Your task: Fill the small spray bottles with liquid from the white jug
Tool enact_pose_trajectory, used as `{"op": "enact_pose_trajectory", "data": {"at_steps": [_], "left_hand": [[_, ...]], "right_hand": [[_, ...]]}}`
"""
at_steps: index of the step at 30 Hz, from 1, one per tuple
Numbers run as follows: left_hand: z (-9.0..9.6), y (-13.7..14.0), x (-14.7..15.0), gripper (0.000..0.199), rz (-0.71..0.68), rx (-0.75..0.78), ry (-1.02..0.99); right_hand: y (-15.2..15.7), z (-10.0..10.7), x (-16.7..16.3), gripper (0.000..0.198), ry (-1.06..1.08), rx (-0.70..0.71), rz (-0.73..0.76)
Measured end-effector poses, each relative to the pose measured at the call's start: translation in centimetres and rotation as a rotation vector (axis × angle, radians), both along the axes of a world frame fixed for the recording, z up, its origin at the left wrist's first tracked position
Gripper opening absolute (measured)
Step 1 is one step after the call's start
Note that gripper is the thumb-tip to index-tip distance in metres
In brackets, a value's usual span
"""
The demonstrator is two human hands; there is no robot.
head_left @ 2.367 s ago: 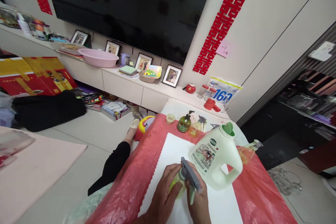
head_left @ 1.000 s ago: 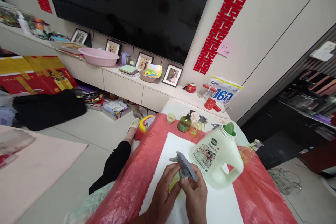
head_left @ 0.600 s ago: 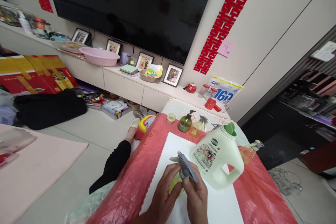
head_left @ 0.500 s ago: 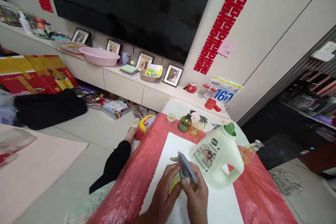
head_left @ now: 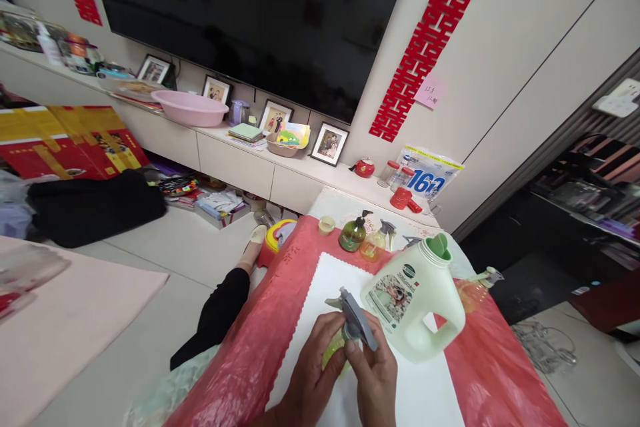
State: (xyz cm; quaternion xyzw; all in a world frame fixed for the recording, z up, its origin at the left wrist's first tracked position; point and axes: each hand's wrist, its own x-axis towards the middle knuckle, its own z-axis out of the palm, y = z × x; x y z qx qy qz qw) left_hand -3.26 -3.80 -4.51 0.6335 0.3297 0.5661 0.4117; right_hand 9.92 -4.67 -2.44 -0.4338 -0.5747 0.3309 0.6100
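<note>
Both my hands are closed around a small spray bottle point(head_left: 334, 347) with yellowish liquid and a grey trigger head point(head_left: 357, 319). My left hand point(head_left: 313, 367) wraps the clear body from the left. At the neck and the underside of the head, my right hand point(head_left: 376, 367) has its thumb and fingers pressed; its thumb lies close to the left fingers. The bottle is upright, slightly tilted, over a white mat point(head_left: 305, 320), and its lower part is hidden by my hands. Just right of them stands a large pale green jug point(head_left: 417, 300) with a green spout.
On the red tablecloth point(head_left: 250, 353) behind the mat stand a small cup point(head_left: 327, 225), a green pump bottle point(head_left: 353, 235) and another spray bottle point(head_left: 374, 245). Right of the jug is a clear pump bottle point(head_left: 475, 290). A person's leg point(head_left: 220, 313) shows left of the table.
</note>
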Motion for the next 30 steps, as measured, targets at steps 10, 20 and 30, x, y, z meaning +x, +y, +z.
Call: {"op": "enact_pose_trajectory", "data": {"at_steps": [10,20,30], "left_hand": [[0.2,0.0,0.0,0.038,-0.006,0.001,-0.016],[0.0,-0.1,-0.1,0.040,-0.009,0.016,-0.013],[-0.1,-0.1,-0.2,0.038,0.005,0.018,-0.021]], "right_hand": [[-0.1,0.4,-0.1,0.044,-0.093,0.013,0.000],[0.1,-0.1,-0.5,0.038,-0.044,-0.002,-0.098],[-0.3,0.8,-1.0,0.038,-0.117,0.070,-0.008]]}}
